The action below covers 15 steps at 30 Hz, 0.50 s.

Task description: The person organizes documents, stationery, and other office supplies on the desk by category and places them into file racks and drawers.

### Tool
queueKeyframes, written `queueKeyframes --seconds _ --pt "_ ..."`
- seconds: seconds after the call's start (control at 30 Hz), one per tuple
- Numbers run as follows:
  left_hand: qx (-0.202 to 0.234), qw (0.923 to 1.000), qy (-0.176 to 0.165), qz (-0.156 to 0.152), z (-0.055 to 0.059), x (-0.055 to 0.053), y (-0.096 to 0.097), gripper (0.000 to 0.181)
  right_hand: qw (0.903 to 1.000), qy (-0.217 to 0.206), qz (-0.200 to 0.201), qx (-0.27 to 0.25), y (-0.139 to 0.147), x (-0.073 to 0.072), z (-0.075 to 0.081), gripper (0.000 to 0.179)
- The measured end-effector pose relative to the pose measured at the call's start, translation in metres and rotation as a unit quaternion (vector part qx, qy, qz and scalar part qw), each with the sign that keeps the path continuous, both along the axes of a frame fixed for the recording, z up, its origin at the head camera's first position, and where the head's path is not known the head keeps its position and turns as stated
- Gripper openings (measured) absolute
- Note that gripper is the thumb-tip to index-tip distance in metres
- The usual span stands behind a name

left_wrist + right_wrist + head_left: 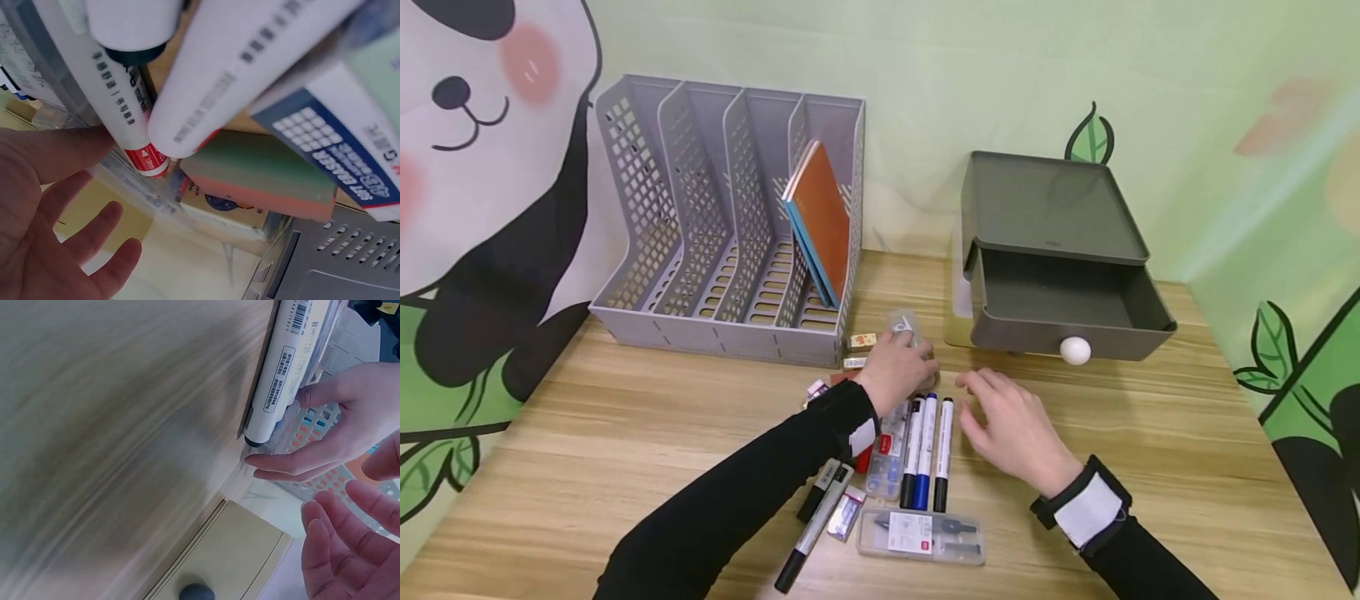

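My left hand (898,367) reaches over the far end of a cluster of stationery, thumb and fairly straight fingers on either side of a clear plastic case (904,321). A firm hold on it does not show. In the left wrist view its fingers are spread beside white markers (206,81) and a boxed eraser (337,137). My right hand (1011,425) hovers right of three whiteboard markers (943,454), fingers loosely bent and holding nothing. Nearer me lie a clear case with a compass (917,535), a small eraser (847,512) and grey-and-black markers (816,521).
A grey file rack (722,337) stands at the back left, with thin notebooks (823,225) leaning in its right slot. At the back right is a dark grey drawer box (1052,204), its drawer (1022,333) pulled out, with a white round knob (1075,351). Small erasers (862,340) lie by the rack.
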<state>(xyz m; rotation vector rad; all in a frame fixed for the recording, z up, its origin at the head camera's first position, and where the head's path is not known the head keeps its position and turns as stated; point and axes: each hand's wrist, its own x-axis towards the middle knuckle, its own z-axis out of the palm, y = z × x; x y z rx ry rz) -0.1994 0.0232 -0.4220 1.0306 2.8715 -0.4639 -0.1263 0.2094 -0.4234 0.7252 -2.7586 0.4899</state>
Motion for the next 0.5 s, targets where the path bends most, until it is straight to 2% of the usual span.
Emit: queueKeyframes --seconds 0.3,0.4,0.5 --pt "-0.020 0.9997 -0.011 0.000 0.003 -0.004 -0.003 0.051 1.0000 -0.003 -0.001 0.001 0.002 -0.002 -0.001 0.024" --pt "-0.012 0.9999 -0.002 -0.009 0.004 -0.003 -0.006 0.053 1.0000 -0.001 -0.005 0.000 0.003 -0.001 -0.003 0.024" --pt "0.004 0.9996 0.021 -0.020 0.006 -0.002 -0.011 0.054 1.0000 0.004 -0.008 -0.002 0.004 -0.002 -0.004 0.023"
